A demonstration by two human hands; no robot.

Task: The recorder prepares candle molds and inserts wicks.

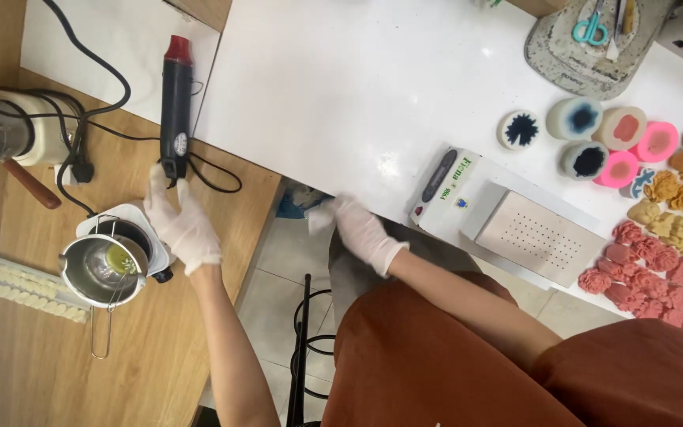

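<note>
A: Big picture first: the white worktop [373, 87] ran across the far right, bare in the middle, and the wooden bench [33, 372] sat lower on the left.

B: And the person was between them, in a rust-coloured apron [452, 364]?

A: Yes. Next in size, the white machine with a perforated metal plate [535, 233] stood at the worktop's near edge. Right of it lay rows of finished flower-shaped pieces [658, 261], pink and orange, with round moulds [594, 134] behind them.

B: So a good batch looked done already. What was on the bench?

A: A black heat gun with a red nozzle [176, 103] lay across the bench and a white board. The left hand [182, 223], gloved, rested at its near end, fingers apart and touching the handle; I could not tell whether it had closed on it.

B: And the right hand [365, 233]?

A: Gloved too, flat at the worktop's edge, fingers loosely together, holding nothing.

B: Anything melting?

A: A small steel pouring pot [106, 269] sat on a little hotplate, yellowish liquid inside, so by my reading more pouring remained. A tray of pale pieces [33, 289] lay left of it.
</note>
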